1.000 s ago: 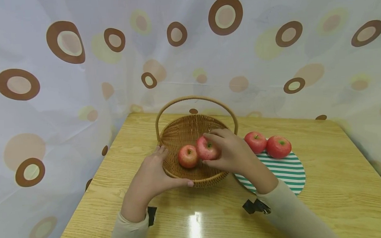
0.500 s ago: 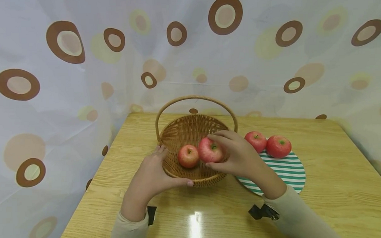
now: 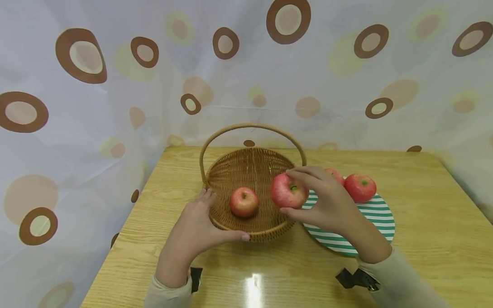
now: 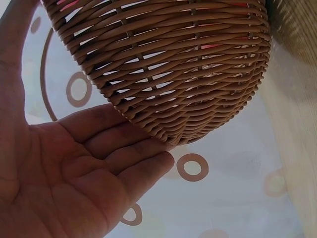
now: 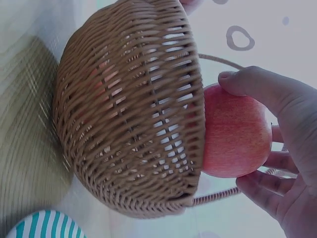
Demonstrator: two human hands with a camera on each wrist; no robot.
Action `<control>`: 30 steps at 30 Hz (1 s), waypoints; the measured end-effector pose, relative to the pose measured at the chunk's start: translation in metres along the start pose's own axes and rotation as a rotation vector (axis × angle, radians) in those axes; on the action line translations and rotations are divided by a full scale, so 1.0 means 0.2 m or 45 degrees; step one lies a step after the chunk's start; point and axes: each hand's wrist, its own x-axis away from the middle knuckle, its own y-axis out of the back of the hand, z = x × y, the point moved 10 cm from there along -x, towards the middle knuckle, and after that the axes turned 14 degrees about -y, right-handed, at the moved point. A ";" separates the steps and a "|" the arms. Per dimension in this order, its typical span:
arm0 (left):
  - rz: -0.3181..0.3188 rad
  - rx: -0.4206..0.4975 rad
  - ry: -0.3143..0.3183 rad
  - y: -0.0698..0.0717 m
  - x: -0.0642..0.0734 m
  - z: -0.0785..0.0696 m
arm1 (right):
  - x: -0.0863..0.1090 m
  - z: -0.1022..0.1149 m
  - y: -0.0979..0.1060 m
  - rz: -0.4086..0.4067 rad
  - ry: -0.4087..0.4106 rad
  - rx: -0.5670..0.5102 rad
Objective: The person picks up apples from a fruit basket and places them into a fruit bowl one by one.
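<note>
My right hand (image 3: 327, 198) grips a red apple (image 3: 288, 192) between thumb and fingers, above the right rim of a wicker basket (image 3: 230, 170). In the right wrist view the held apple (image 5: 235, 131) shows just beyond the basket's rim (image 5: 197, 114). Another apple (image 3: 244, 202) lies inside the basket. My left hand (image 3: 196, 233) rests against the basket's left side, its thumb along the front rim. From the left wrist, the fingers (image 4: 133, 148) look nearly straight, touching the woven wall (image 4: 173, 79), with the palm apart from it.
Right of the basket lies a round mat or plate (image 3: 371, 217) with green and white stripes. Two apples are on its far part, one (image 3: 360, 188) in plain sight, the other (image 3: 335, 175) partly behind my right hand. The basket's tall handle (image 3: 249, 126) arches overhead. Patterned cloth (image 3: 330, 92) backs the wooden table (image 3: 427, 202).
My right hand has lifted the apple from beside the other one in the basket and carried it right, to the rim. The left hand has stayed put.
</note>
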 end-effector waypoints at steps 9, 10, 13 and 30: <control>0.005 -0.006 0.003 0.00 0.00 0.01 | 0.03 -0.06 0.06 -0.024 -0.042 0.000; 0.006 -0.006 0.006 0.00 0.00 0.01 | 0.03 -0.06 0.07 -0.021 -0.052 0.000; 0.013 -0.012 0.010 -0.01 0.01 0.01 | 0.03 -0.08 0.08 -0.020 -0.079 0.007; 0.059 -0.016 0.084 -0.02 0.02 0.03 | 0.10 -0.16 0.19 -0.053 -0.079 -0.012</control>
